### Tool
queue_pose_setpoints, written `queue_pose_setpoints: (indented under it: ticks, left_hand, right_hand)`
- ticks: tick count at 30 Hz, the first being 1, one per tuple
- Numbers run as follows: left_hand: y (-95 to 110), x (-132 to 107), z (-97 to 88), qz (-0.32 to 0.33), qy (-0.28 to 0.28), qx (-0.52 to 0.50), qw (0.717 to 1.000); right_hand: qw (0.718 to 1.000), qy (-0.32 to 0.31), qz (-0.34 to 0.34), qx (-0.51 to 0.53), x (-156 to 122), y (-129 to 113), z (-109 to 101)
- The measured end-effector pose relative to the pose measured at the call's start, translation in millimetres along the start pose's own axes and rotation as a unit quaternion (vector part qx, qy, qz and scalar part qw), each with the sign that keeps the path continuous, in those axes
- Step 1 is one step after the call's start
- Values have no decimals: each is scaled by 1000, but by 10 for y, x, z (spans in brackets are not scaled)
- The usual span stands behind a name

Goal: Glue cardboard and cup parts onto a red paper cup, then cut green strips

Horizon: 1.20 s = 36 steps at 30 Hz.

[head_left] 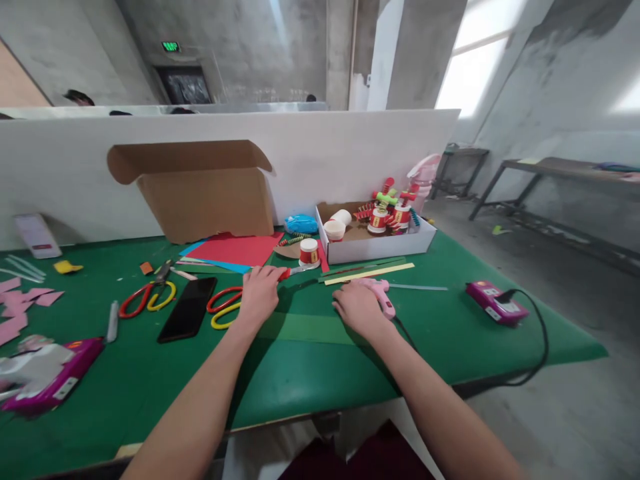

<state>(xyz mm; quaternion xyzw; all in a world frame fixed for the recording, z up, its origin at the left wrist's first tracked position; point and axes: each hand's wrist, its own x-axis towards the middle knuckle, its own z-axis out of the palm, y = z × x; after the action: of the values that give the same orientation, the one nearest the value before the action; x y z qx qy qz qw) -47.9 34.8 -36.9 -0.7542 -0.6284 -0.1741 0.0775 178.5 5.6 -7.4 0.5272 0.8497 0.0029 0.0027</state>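
My left hand (261,293) is closed around a slim red-handled tool (285,274), whose thin pale end points right towards a red-and-white paper cup (309,253). Beside that hand lie red-and-yellow-handled scissors (220,308), partly hidden by the wrist. My right hand (357,303) curls over the front of a pink glue gun (381,288), hiding its nozzle. A clear glue stick (419,287) juts from the gun's back. Just beyond the hands lie yellow and green paper strips (370,273).
A white box (380,248) holds cups and finished-looking paper figures. A brown cardboard box (210,207) stands behind red paper (240,250). Leftward are a phone (187,310), pliers-like scissors (155,290) and pink paper pieces (17,303). A purple power box (496,303) with a cord sits right.
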Motion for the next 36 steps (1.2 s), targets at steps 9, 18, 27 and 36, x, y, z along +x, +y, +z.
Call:
queue_pose_setpoints:
  ticks: [9,18,27,36]
  left_hand:
    - [37,24,-6,7,1,-5,1000]
    - [-9,32,33,-6,-13,5,1000]
    - [-1,31,38,-14,-46,26,999]
    - [36,69,70,-19,-72,49,996]
  right_hand:
    - [951,244,-131,140,-867,99,288]
    - [960,-60,255,98,-265,843,85]
    - [963,-45,266,7,-431,1260,93]
    - [956,41,286,50,-467,1234,-129]
